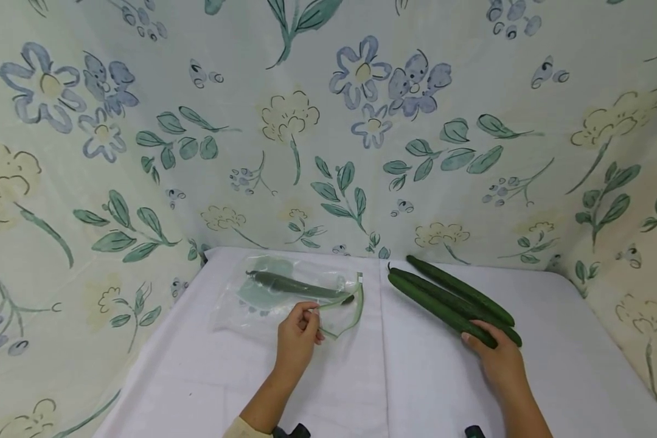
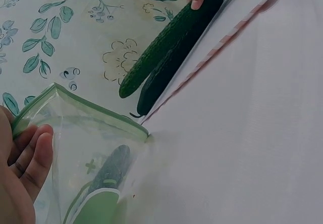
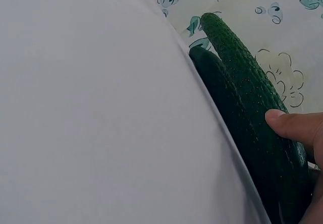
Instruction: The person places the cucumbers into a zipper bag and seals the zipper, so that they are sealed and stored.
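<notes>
A clear zip bag [image 1: 227,307] with a green-edged mouth [image 2: 96,110] lies on the left of the table. One cucumber [image 1: 298,286] is inside it. My left hand [image 1: 297,334] pinches the bag's rim near the opening, which stands apart in a loop. Three more cucumbers lie slanted side by side on the right. My right hand [image 1: 500,362] grips the nearest cucumber [image 1: 432,304] by its near end, thumb [image 3: 285,123] pressed on its side. The middle cucumber [image 1: 460,301] touches it, and the farthest cucumber [image 1: 460,286] lies just behind. Some right fingers are hidden behind the cucumbers.
A white cloth [image 1: 339,389] covers the table, with a crease [image 1: 384,365] between bag and cucumbers. Floral fabric [image 1: 306,201] hangs behind and at both sides. Dark device parts [image 1: 294,432] show by the wrists at the bottom edge.
</notes>
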A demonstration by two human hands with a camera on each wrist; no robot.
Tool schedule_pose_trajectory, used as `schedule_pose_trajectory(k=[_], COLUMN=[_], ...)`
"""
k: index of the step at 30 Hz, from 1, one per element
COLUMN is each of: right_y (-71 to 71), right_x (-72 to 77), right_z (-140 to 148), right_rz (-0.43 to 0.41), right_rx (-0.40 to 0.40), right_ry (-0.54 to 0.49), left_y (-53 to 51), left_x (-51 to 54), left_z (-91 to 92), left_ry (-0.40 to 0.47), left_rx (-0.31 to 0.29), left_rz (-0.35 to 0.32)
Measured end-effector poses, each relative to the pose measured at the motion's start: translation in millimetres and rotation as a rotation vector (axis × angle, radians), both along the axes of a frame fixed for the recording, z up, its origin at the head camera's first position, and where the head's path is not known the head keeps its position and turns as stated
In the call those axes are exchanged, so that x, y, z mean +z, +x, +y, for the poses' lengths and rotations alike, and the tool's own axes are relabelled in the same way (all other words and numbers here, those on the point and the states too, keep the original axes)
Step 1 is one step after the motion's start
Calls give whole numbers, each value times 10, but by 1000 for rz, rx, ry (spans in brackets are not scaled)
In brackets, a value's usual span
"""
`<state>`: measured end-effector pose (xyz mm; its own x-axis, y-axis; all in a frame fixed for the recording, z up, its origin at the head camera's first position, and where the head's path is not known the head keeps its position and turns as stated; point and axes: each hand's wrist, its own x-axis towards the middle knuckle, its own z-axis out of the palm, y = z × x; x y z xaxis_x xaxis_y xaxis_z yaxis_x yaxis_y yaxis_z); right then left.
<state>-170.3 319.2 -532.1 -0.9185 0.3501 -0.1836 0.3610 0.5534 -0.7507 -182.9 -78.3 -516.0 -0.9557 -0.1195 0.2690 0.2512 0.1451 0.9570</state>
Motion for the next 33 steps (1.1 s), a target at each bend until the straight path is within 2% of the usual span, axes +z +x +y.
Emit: schedule_pose_trajectory(k=[7,12,24,33], right_y=[15,27,64,61], right_x=[153,206,214,162], right_z=[-75,-142,-177,-249], right_rz=[14,18,29,100], right_rx=[72,98,206,288], right_ry=[36,49,77,120], left_y=[14,29,24,21], left_x=[1,-3,-8,3], left_z=[0,0,-4,0], left_ry=[8,15,28,30], left_rx=[-5,-8,-16,-20], left_rz=[-13,-13,5,0])
